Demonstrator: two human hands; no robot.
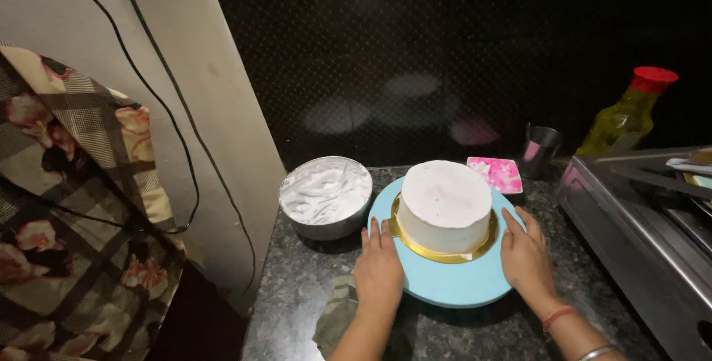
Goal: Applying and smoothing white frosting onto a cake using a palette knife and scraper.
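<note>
A round cake (pixel 445 204) covered in white cream stands on a gold board (pixel 443 254) on a light blue turntable (pixel 452 283). My left hand (pixel 379 266) lies flat on the turntable's left rim, fingers pointing away from me. My right hand (pixel 526 252) rests on its right rim, with a red thread and a metal bangle at the wrist. Neither hand touches the cake. A steel bowl (pixel 326 196) full of white cream sits just left of the turntable.
A pink square dish (pixel 497 174) and a small steel cup (pixel 541 149) stand behind the cake. A yellow bottle with a red cap (pixel 630 113) and a steel stove (pixel 638 235) are at the right. A cloth (pixel 335 320) lies under my left wrist. A floral fabric (pixel 74 205) hangs at the left.
</note>
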